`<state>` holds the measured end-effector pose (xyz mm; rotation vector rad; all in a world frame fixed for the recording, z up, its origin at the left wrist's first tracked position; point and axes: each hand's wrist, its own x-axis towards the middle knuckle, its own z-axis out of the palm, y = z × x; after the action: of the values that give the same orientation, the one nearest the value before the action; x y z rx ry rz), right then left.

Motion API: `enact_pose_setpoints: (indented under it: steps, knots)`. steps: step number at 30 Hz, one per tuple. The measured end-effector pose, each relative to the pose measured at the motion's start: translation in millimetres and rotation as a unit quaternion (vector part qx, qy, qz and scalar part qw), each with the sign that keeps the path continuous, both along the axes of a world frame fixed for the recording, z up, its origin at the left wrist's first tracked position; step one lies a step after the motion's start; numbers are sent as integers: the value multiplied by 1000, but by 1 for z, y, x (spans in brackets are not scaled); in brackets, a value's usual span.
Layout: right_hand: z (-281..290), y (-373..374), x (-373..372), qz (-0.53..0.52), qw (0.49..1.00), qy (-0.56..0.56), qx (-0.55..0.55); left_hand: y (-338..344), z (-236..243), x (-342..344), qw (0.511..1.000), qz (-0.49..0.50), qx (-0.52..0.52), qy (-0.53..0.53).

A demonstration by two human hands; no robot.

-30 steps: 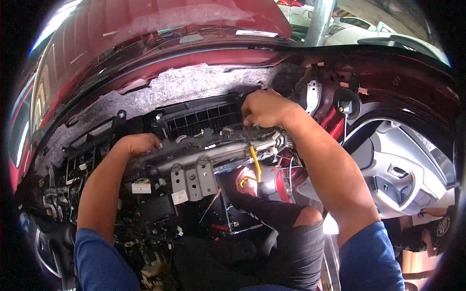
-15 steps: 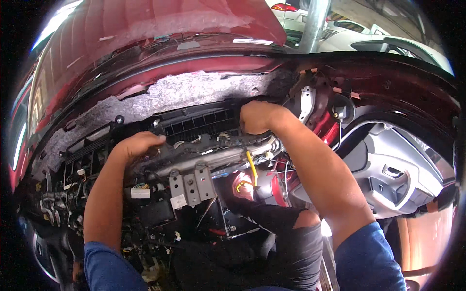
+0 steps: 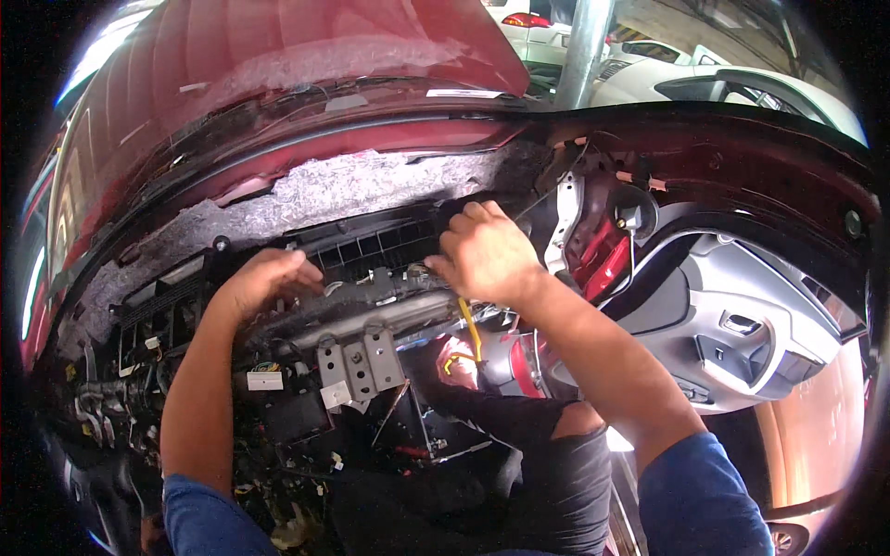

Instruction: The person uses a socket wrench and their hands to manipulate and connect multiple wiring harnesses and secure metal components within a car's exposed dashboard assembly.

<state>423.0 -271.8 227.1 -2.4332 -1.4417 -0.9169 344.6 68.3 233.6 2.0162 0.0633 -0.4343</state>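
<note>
My left hand is over the left end of a long black plastic housing with open slots. Its fingers are loosely bent and apart, with nothing seen in them. At the housing's right end is my right hand, its fingers curled and its thumb pointing left; what they hold, if anything, is hidden. Below the hands runs a metal cross beam, with wire connectors along its top. A grey metal bracket with holes hangs from the beam.
Grey fibrous insulation lies behind the housing, under the red car's windscreen edge. A yellow cable drops by my right forearm. At right stands an open door with a grey panel. Loose wiring and a white-labelled box sit lower left.
My right hand has turned and come slightly down from the housing's right end, its thumb now showing. My left hand's fingers have spread a little. The view has shifted slightly.
</note>
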Motion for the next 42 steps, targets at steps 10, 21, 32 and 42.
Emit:
enact_pose_setpoints:
  steps: [10, 21, 32, 42]
  knots:
    - [-16, 1, 8, -5, 999, 6, 34, -216, 40, 57, 899, -96, 65, -422]
    - [6, -2, -9, -30, 986, 161, 12, -289, 65, 111, 914, -19, 64, -400]
    - [-3, -2, -2, -18, 988, 156, -1, -295, 70, 112, 845, 29, 156, -511]
    - [-29, -2, 15, -1, 999, -49, 11, -327, 57, 113, 841, 107, 76, -524]
